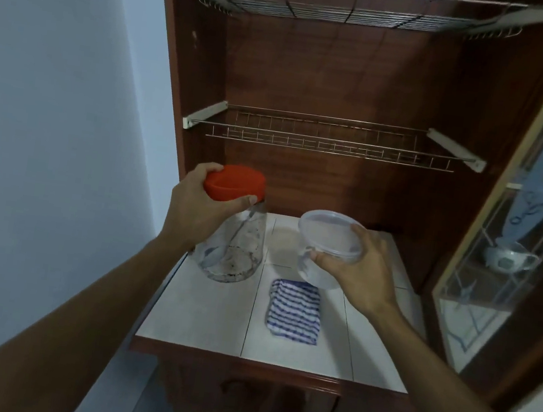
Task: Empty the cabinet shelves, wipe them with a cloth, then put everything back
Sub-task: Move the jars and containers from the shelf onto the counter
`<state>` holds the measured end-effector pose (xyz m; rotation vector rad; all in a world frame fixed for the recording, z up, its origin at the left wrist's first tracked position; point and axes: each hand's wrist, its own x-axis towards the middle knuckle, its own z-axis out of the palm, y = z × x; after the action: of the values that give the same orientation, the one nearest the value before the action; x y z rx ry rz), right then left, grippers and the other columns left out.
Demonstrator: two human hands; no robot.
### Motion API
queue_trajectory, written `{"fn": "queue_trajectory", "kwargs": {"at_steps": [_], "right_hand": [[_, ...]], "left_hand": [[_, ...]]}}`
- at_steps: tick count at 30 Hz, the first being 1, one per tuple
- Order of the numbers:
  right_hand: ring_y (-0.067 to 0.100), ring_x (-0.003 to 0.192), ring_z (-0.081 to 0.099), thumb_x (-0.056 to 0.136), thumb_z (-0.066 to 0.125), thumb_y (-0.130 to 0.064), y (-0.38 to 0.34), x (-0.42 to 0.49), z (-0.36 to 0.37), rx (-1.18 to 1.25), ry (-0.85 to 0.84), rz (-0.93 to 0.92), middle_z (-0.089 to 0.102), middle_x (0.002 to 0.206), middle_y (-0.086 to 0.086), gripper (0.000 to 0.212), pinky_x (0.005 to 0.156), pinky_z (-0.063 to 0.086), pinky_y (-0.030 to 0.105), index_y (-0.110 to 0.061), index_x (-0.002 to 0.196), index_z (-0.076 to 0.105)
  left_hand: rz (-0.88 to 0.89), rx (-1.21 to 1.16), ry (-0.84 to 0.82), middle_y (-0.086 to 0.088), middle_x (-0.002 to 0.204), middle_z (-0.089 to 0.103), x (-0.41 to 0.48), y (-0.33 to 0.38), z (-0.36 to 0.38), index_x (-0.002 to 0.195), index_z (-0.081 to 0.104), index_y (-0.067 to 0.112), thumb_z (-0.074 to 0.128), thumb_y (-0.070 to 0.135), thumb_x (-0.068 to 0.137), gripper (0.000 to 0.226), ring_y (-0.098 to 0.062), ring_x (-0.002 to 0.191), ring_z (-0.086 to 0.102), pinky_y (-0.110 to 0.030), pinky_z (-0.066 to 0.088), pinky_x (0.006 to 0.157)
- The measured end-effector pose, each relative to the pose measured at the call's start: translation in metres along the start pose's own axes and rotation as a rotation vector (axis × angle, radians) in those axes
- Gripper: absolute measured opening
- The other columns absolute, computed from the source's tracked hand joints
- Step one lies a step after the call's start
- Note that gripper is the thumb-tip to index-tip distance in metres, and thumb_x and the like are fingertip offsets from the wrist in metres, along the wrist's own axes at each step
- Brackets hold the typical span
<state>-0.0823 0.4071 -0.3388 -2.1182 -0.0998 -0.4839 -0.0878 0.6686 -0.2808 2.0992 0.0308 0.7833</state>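
A person stands at an open cabinet with both wire shelves bare, the lower wire shelf [330, 142] and the upper wire shelf [357, 13]. The left hand [194, 206] grips a clear jar [233, 252] by its red lid [235, 183] over the back left of the tiled surface [200, 317]. The right hand [362, 269] clasps a lidded plastic tub [324, 237] over the back middle. A striped cloth [294, 311] lies flat at the surface's centre, toward the front edge.

The jar hangs tilted from its lid alone. If that lid is loosely screwed, the body could drop onto the tiles. What looks like a spoon inside it could shift the weight. The open wire grid may let a narrow base tip on landing. With both hands full, neither can steady a slip. The open cabinet door [539, 206] stands close to the right arm.
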Motion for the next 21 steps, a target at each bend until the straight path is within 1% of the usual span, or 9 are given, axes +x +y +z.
{"fn": "queue_trajectory", "kwargs": {"at_steps": [2, 5, 7, 9, 11, 14, 18, 21], "right_hand": [[0.014, 0.121, 0.044, 0.062, 0.087, -0.049, 0.005, 0.011, 0.009, -0.01, 0.007, 0.003, 0.041, 0.137, -0.001, 0.094, 0.091, 0.036, 0.019, -0.019, 0.141, 0.045], [0.006, 0.113, 0.041, 0.062, 0.087, -0.047, 0.014, 0.031, 0.022, -0.005, 0.015, 0.024, 0.042, 0.136, -0.001, 0.093, 0.09, 0.034, 0.018, -0.018, 0.14, 0.046], [0.005, 0.113, 0.045, 0.058, 0.086, -0.055, 0.021, 0.047, 0.033, -0.017, 0.015, 0.028, 0.047, 0.132, -0.003, 0.093, 0.088, 0.039, 0.018, -0.021, 0.136, 0.05], [0.009, 0.111, 0.052, 0.054, 0.084, -0.062, 0.029, 0.063, 0.046, -0.018, 0.014, 0.025, 0.052, 0.127, -0.004, 0.092, 0.085, 0.045, 0.019, -0.024, 0.131, 0.054], [0.008, 0.109, 0.049, 0.057, 0.087, -0.054, 0.036, 0.079, 0.058, 0.005, 0.014, 0.032, 0.049, 0.126, -0.003, 0.088, 0.084, 0.042, 0.018, -0.023, 0.131, 0.054], [0.008, 0.111, 0.045, 0.06, 0.088, -0.046, 0.044, 0.099, 0.074, 0.028, 0.019, 0.033, 0.044, 0.13, -0.003, 0.089, 0.09, 0.039, 0.019, -0.02, 0.135, 0.05], [0.01, 0.115, 0.043, 0.063, 0.088, -0.04, 0.058, 0.126, 0.093, 0.058, 0.0, 0.048, 0.04, 0.134, -0.001, 0.091, 0.096, 0.039, 0.022, -0.017, 0.14, 0.045], [0.006, 0.111, 0.039, 0.066, 0.088, -0.037, 0.067, 0.143, 0.104, 0.072, -0.017, 0.061, 0.038, 0.134, 0.0, 0.09, 0.097, 0.038, 0.021, -0.016, 0.142, 0.043]], "left_hand": [[-0.015, -0.018, -0.007, 0.003, 0.133, 0.051, 0.01, -0.012, 0.008, 0.134, 0.044, 0.025, 0.081, 0.052, 0.066, 0.082, -0.011, 0.108, 0.046, -0.025, 0.043, 0.086], [-0.037, -0.053, -0.01, 0.007, 0.129, 0.049, 0.029, -0.028, 0.021, 0.134, 0.044, 0.025, 0.081, 0.051, 0.065, 0.082, -0.011, 0.108, 0.046, -0.024, 0.043, 0.085], [-0.041, -0.061, -0.012, 0.008, 0.128, 0.05, 0.042, -0.039, 0.03, 0.134, 0.045, 0.025, 0.082, 0.051, 0.065, 0.083, -0.012, 0.108, 0.048, -0.024, 0.043, 0.085], [-0.049, -0.054, -0.011, 0.005, 0.13, 0.051, 0.055, -0.052, 0.039, 0.134, 0.045, 0.025, 0.082, 0.052, 0.064, 0.083, -0.014, 0.11, 0.05, -0.026, 0.045, 0.087], [-0.058, -0.047, -0.015, 0.003, 0.132, 0.051, 0.07, -0.064, 0.05, 0.135, 0.044, 0.025, 0.082, 0.052, 0.065, 0.084, -0.017, 0.113, 0.051, -0.029, 0.048, 0.09], [-0.064, -0.042, -0.015, 0.0, 0.135, 0.05, 0.089, -0.077, 0.064, 0.137, 0.043, 0.023, 0.082, 0.049, 0.067, 0.084, -0.022, 0.118, 0.051, -0.036, 0.049, 0.097], [-0.068, -0.037, 0.01, -0.001, 0.136, 0.051, 0.111, -0.096, 0.087, 0.137, 0.045, 0.02, 0.082, 0.046, 0.069, 0.082, -0.022, 0.12, 0.051, -0.035, 0.047, 0.099], [-0.074, -0.033, 0.019, -0.001, 0.136, 0.05, 0.124, -0.11, 0.101, 0.137, 0.045, 0.02, 0.082, 0.047, 0.068, 0.082, -0.019, 0.119, 0.05, -0.032, 0.046, 0.097]]}}
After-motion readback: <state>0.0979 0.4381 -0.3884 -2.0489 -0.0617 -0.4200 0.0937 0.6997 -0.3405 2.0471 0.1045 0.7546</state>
